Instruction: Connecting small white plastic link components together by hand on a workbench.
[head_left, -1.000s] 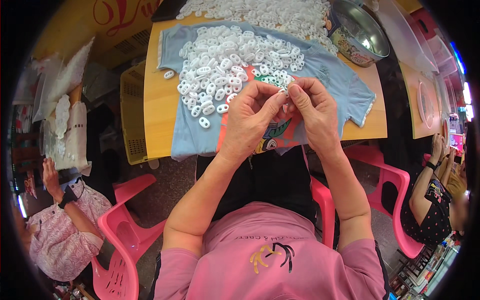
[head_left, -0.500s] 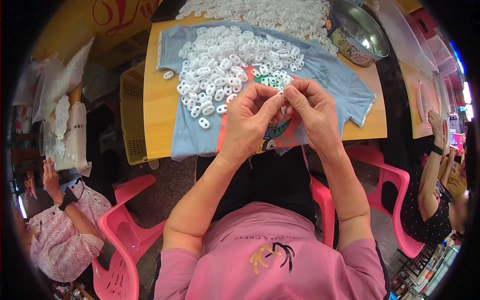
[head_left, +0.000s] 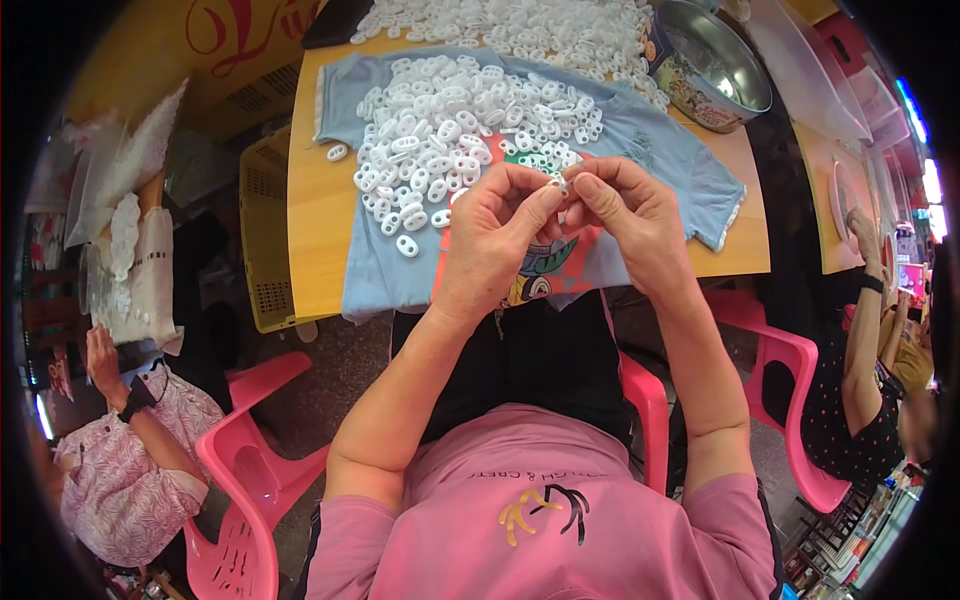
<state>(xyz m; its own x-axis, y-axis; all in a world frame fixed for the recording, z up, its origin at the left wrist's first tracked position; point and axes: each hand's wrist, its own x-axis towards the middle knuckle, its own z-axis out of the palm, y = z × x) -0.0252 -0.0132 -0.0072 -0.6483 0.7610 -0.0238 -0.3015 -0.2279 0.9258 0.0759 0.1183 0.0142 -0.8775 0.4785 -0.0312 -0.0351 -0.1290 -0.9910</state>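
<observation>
Pink plastic chairs [head_left: 255, 470] crowd around a wooden table [head_left: 318, 220], where a pale blue T-shirt [head_left: 690, 160] lies spread under a heap of white two-holed pieces [head_left: 420, 140]; another white heap [head_left: 520, 25] covers the far side, with a round metal tin [head_left: 690, 92] just beside it; over the shirt's orange print, the left hand [head_left: 490, 235] and right hand [head_left: 630, 215] meet, thumbs and fingertips pinched narrow around a small white piece [head_left: 557, 183], its details mostly hidden by the fingers; just beyond them sits a cluster of smaller white pieces [head_left: 545, 158]; as for progress, one piece is being worked while both heaps lie loose in quantity, so plenty seems left; which pieces, if any, are finished, I cannot tell from here.
</observation>
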